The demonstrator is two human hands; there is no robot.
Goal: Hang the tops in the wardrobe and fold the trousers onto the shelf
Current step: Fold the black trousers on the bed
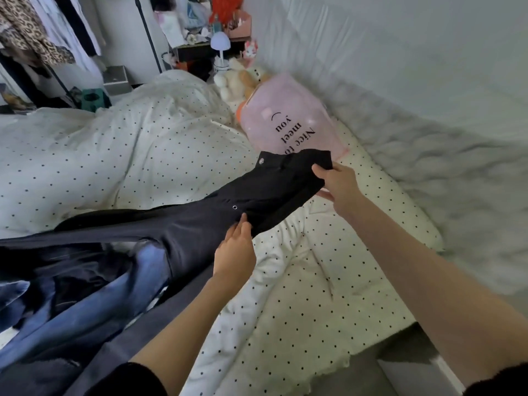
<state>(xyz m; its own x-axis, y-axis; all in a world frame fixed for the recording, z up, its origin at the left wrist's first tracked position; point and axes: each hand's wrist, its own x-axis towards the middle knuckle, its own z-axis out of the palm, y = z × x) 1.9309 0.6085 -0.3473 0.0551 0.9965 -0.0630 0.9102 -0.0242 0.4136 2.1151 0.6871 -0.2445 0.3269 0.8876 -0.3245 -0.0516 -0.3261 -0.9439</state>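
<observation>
Black trousers (228,204) with a metal waist button stretch across the bed, waistband to the upper right, legs trailing off to the left. My right hand (338,182) grips the waistband's far corner, thumb on top of the cloth. My left hand (235,250) holds the near edge of the trousers below the waist, fingers tucked under the fabric. Blue jeans (85,307) and other dark clothes lie in a pile at the lower left, partly under the black legs.
A white dotted duvet (128,155) covers the bed. A pink bag (288,118) printed "Nice to meet you" stands by the grey padded wall, soft toys (237,78) behind it. A clothes rail with hanging tops (37,38) is at the far left.
</observation>
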